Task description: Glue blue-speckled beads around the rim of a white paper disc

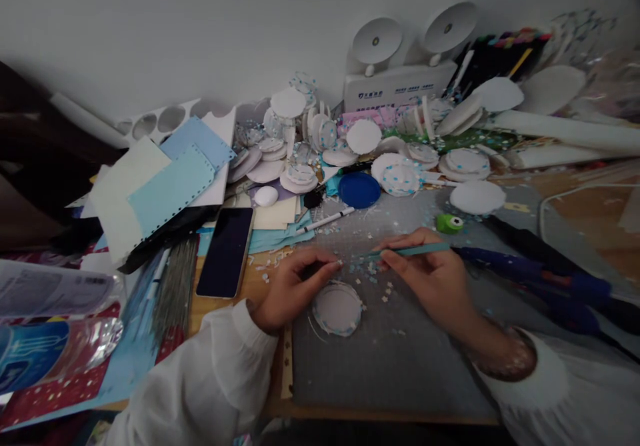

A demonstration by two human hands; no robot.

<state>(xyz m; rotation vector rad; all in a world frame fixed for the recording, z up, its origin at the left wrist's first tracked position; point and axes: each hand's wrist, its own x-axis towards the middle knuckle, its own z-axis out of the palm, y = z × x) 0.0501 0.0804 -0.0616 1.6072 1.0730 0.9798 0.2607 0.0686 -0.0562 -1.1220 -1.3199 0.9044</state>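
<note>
My left hand (295, 285) is closed in a pinch, with a tiny pale paper flower (341, 263) showing at its fingertips. In my right hand (443, 283) is a pair of teal tweezers (423, 249), held like a pen with the tips pointing left. The tips are over a scatter of small blue and white paper flowers (369, 270) on the grey cutting mat (390, 373). Just below my left fingertips lies a round white paper disc (337, 309), edged with small pale blue and white pieces. A few cream flowers (387, 291) lie to its right.
A phone (225, 253) lies left of the mat. Behind are piled white discs (363, 137), a blue lid (359, 190), a white pen (325, 221) and a green punch (449, 223). A blue glue gun (530, 273) lies right; bottles (95, 339) are far left.
</note>
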